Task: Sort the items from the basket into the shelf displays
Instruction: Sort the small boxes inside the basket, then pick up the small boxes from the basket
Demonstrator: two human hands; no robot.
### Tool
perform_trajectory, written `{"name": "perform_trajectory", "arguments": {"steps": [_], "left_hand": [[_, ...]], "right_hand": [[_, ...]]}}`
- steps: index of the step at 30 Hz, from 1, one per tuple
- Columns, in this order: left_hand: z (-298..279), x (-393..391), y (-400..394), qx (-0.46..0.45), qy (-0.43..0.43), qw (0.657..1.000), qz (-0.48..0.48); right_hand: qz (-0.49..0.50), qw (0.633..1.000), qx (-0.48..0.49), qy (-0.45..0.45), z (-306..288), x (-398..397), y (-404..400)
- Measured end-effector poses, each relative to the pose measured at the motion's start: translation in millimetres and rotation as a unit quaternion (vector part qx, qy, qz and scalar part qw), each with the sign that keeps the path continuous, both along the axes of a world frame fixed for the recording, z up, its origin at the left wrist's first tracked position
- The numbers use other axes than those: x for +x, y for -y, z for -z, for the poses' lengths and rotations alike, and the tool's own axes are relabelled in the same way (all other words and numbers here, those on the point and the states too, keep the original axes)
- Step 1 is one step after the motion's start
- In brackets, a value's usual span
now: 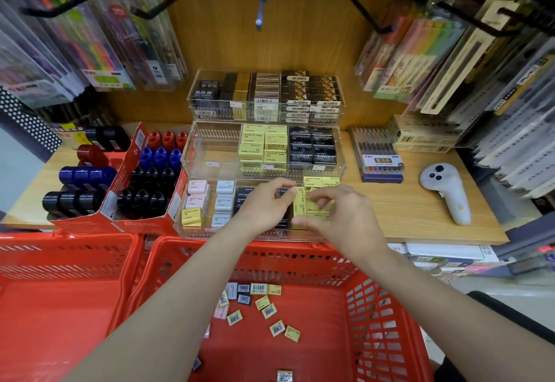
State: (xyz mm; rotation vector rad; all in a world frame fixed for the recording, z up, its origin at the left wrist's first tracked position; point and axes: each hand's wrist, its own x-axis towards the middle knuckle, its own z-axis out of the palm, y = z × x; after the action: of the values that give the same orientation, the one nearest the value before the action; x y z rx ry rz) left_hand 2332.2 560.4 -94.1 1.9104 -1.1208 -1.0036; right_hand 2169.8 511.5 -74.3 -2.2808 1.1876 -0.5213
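Both our hands, left hand (267, 201) and right hand (339, 216), pinch yellow erasers (303, 204) over the clear tray (192, 233)'s front compartment; they look light, stiff, best taken by the edges.

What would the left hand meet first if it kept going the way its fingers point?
Probably the yellow erasers in the front clear tray; the left hand already touches them, beside the right hand.

Tiered trays (264, 153) on shelf (420, 210), basket (375, 306) before it, controller (447, 192) right of trays
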Motion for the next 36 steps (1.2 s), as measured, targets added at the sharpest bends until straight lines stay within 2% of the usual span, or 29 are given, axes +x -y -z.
{"name": "perform_trajectory", "arguments": {"steps": [5,19,23,26,28,30,32,34,36], "left_hand": [[-5,-2,3,-0.01,0.014,1.0,0.019],[-6,-7,4,-0.015,0.014,1.0,0.024],[-20,-6,-16,-0.06,0.044,0.997,-0.023],[-32,-13,-58,-0.127,0.095,0.986,-0.045],[-30,-20,-91,-0.145,0.132,0.981,0.011],[-12,-26,-127,-0.071,0.144,0.981,0.104],[18,-30,-160,0.084,0.145,0.968,0.188],[53,-32,-189,0.223,0.145,0.937,0.226],[87,-35,-213,0.288,0.121,0.924,0.221]], "right_hand": [[0.051,0.998,-0.032,0.0,-2,-13,17],[0.031,0.999,-0.023,0.009,3,0,20],[0.04,0.989,-0.102,0.099,-4,-15,-2],[0.0,0.98,-0.123,0.157,2,-28,-41],[-0.058,0.992,-0.076,0.086,19,-36,-66],[-0.108,0.989,0.06,-0.081,46,-46,-89],[-0.099,0.946,0.207,-0.231,77,-56,-108],[-0.059,0.905,0.313,-0.282,101,-62,-128],[-0.053,0.883,0.344,-0.315,123,-65,-150]]}}
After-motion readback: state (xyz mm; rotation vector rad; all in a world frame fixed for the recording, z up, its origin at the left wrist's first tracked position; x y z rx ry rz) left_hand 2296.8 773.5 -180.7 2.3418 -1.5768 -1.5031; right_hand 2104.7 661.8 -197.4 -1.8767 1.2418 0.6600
